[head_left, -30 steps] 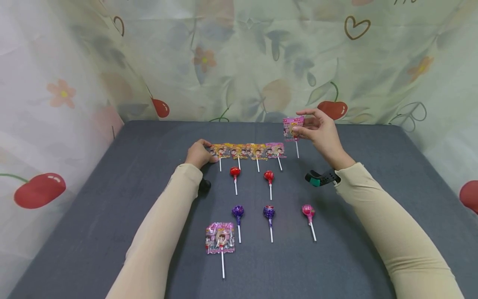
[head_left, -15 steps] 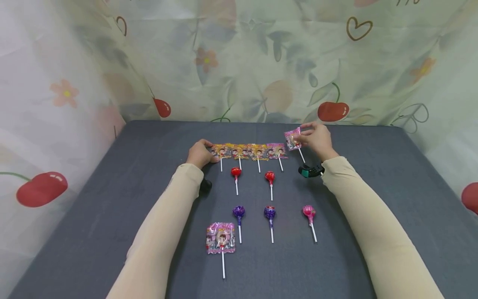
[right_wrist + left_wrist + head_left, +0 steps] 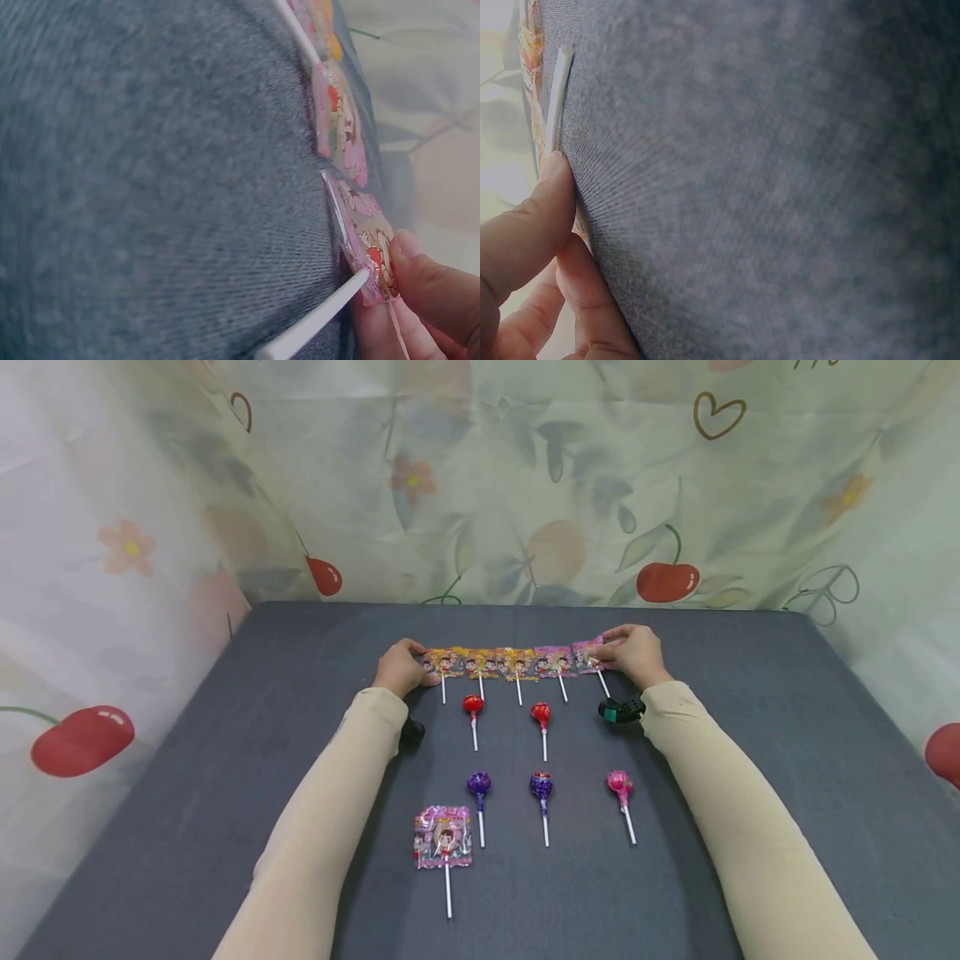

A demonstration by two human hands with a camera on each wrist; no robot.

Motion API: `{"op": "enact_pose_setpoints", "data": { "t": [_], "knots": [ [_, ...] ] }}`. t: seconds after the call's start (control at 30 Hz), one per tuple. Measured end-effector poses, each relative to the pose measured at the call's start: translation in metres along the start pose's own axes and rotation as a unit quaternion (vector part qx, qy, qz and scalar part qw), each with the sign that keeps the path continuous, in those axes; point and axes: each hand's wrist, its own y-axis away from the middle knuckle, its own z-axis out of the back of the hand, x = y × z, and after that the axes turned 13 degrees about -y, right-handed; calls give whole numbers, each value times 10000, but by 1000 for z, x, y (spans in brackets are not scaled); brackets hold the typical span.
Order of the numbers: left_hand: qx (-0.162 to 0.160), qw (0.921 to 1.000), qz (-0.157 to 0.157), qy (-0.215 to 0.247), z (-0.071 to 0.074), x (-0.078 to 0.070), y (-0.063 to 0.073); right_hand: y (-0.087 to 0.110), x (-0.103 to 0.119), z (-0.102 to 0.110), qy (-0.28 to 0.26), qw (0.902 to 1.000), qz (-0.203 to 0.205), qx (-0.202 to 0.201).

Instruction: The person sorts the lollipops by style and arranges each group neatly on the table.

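At the left end of a row of flat-wrapped lollipops, my left hand (image 3: 400,670) pinches the edge of an orange-wrapped lollipop (image 3: 447,662). Its white stick (image 3: 559,97) shows beyond the thumb in the left wrist view. My right hand (image 3: 637,656) pinches a pink-wrapped lollipop (image 3: 587,655) by its right edge, at the row's right end. In the right wrist view this wrapper (image 3: 366,236) tilts up slightly, close beside another pink-wrapped lollipop (image 3: 341,124). Two more orange-wrapped lollipops, one at the middle (image 3: 481,663) and one farther right (image 3: 517,664), continue the row.
Nearer me lie two red ball lollipops (image 3: 473,704), two purple ones (image 3: 478,785) and a pink one (image 3: 619,783). Another pink flat-wrapped lollipop (image 3: 442,837) lies at front left. Patterned cloth (image 3: 480,485) stands behind the grey table (image 3: 712,860).
My right hand has lowered the pink-wrapped lollipop toward me and slightly left, down to the row's right end. My left hand has stayed at the left end.
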Motion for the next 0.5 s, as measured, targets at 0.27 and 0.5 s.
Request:
{"op": "enact_pose_setpoints", "data": {
  "t": [0.27, 0.5],
  "knots": [
    [27, 10000, -18, 42, 0, 1, 0, 1, 0, -3, 586, 9982, 97, -98],
    [41, 10000, -45, 38, 0, 1, 1, -2, 0, -6, 711, 9974, 19, -144]
  ]
}}
